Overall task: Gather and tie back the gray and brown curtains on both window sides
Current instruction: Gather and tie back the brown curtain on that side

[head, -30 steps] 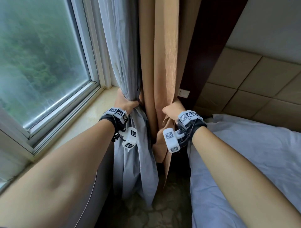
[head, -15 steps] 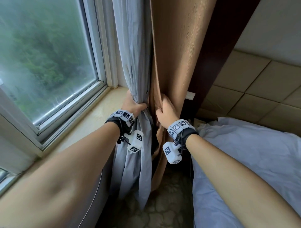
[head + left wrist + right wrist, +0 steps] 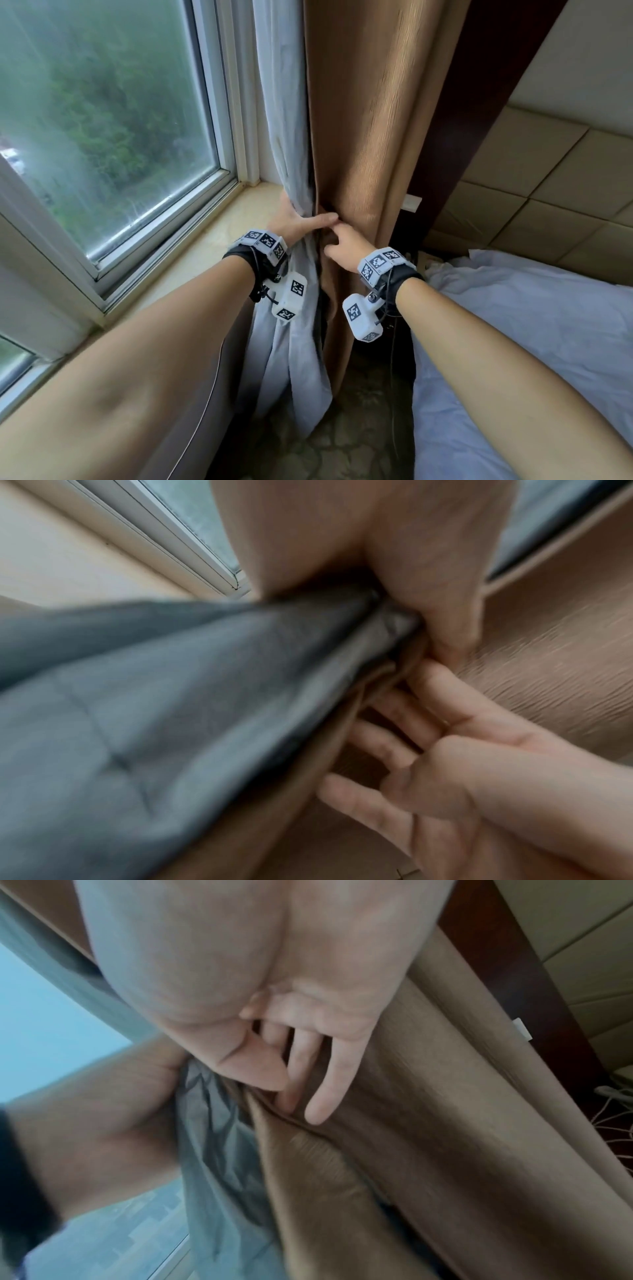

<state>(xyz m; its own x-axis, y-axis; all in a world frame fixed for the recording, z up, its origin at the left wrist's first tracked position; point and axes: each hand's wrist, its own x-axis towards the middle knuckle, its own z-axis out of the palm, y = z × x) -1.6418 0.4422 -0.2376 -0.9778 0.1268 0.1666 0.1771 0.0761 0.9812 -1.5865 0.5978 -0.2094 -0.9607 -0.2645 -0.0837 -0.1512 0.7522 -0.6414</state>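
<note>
The gray curtain (image 3: 281, 102) hangs beside the window, with the brown curtain (image 3: 371, 120) just to its right. My left hand (image 3: 297, 222) grips the gray curtain in a bunch at sill height, thumb stretched towards the brown one. My right hand (image 3: 342, 241) lies against the brown curtain's inner folds, right beside the left thumb. In the right wrist view its fingers (image 3: 329, 1074) are nearly straight and press into the brown curtain (image 3: 428, 1123), holding nothing. The left wrist view shows the bunched gray curtain (image 3: 171, 696) and the right hand (image 3: 462, 764) next to it. No tie-back is visible.
The window (image 3: 102, 120) and its pale sill (image 3: 205, 260) are on the left. A bed with a pale blue sheet (image 3: 531, 342) lies close on the right, under padded wall panels (image 3: 548, 188). A dark wood panel (image 3: 479, 102) stands behind the brown curtain. A cable (image 3: 394, 377) hangs to the floor.
My right hand has released its fist on the brown curtain, slid left to the left thumb and opened its fingers. The left hand keeps its grip on the gray curtain.
</note>
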